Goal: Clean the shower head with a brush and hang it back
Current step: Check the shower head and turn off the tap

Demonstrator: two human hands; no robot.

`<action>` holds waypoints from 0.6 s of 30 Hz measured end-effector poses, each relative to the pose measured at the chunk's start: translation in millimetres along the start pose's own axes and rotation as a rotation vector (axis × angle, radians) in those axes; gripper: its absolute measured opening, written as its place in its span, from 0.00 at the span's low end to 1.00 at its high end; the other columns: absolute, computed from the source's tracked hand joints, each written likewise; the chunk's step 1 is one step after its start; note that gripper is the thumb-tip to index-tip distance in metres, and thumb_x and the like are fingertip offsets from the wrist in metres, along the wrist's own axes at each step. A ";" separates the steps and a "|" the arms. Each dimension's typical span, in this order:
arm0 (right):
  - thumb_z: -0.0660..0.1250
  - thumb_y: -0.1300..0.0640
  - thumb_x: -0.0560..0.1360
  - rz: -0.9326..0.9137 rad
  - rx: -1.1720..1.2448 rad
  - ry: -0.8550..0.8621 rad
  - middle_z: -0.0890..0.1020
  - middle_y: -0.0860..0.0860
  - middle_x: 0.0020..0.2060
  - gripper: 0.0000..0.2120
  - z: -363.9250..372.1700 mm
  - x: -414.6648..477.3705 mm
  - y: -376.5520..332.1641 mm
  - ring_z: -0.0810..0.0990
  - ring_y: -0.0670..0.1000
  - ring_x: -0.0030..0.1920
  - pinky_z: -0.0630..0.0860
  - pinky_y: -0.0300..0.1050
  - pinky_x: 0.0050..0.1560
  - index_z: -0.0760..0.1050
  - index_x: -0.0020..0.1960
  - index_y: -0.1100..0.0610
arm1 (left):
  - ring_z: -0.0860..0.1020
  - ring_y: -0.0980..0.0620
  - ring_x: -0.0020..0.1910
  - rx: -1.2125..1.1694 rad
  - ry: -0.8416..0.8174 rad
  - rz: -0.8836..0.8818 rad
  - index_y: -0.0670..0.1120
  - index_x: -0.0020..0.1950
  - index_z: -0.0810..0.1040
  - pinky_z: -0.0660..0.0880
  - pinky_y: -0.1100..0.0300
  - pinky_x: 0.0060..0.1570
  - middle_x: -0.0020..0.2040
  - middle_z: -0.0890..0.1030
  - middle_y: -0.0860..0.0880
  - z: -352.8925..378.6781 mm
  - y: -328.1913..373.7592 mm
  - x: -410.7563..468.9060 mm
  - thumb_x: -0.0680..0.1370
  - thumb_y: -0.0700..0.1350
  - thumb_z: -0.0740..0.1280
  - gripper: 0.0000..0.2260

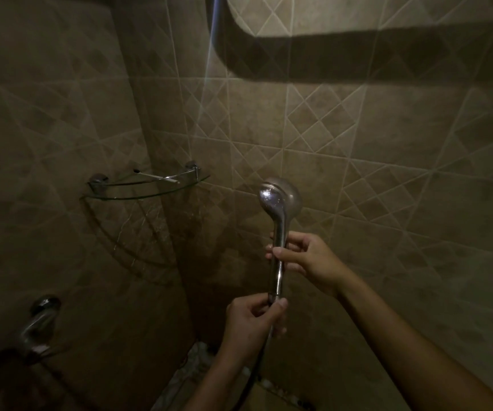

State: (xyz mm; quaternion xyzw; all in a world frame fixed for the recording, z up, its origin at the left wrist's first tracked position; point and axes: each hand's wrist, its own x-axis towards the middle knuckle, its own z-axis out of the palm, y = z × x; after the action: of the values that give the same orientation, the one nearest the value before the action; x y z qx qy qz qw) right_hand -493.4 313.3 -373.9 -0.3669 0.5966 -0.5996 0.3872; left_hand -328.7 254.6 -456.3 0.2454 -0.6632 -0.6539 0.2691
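The shower head (280,200) stands upright at centre frame, off its mount and well clear of the tiled wall, its round face turned away towards the tiles. My right hand (304,256) is wrapped round the chrome handle at mid-length, steadying it. My left hand (254,318), lower centre, pinches the joint where the hose (257,363) meets the handle, which I take as keeping the hose from twisting or dragging. No brush is visible, so I judge scrubbing is not under way. The glass corner shelf (147,185) sits left of centre, the tap (39,321) at lower left.
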 end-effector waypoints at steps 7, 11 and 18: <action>0.71 0.56 0.77 -0.028 -0.052 0.076 0.84 0.59 0.54 0.13 14.7 7.6 1.9 0.84 0.52 0.52 0.80 0.52 0.60 0.79 0.60 0.59 | 0.80 0.49 0.33 0.028 -0.002 0.050 0.42 0.41 0.84 0.78 0.57 0.34 0.34 0.83 0.45 -6.4 1.7 1.9 0.77 0.43 0.73 0.07; 0.58 0.67 0.82 0.104 0.352 -0.057 0.81 0.65 0.58 0.13 16.4 6.3 -5.5 0.82 0.60 0.56 0.80 0.54 0.59 0.70 0.66 0.66 | 0.81 0.49 0.31 -0.030 -0.017 0.002 0.43 0.41 0.85 0.78 0.59 0.31 0.34 0.83 0.44 -3.5 4.6 -0.9 0.76 0.42 0.73 0.06; 0.67 0.62 0.79 0.091 0.035 -0.011 0.86 0.62 0.53 0.17 16.8 2.9 2.7 0.86 0.58 0.54 0.82 0.51 0.57 0.72 0.65 0.69 | 0.81 0.46 0.30 -0.086 -0.023 -0.069 0.36 0.44 0.83 0.78 0.57 0.32 0.34 0.82 0.40 -6.1 -0.4 -4.2 0.77 0.44 0.72 0.10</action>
State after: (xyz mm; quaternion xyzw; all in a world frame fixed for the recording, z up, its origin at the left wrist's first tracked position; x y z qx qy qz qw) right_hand -479.4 303.4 -376.3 -0.3358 0.5998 -0.5897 0.4239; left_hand -321.5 252.9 -456.8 0.2486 -0.6286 -0.6936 0.2488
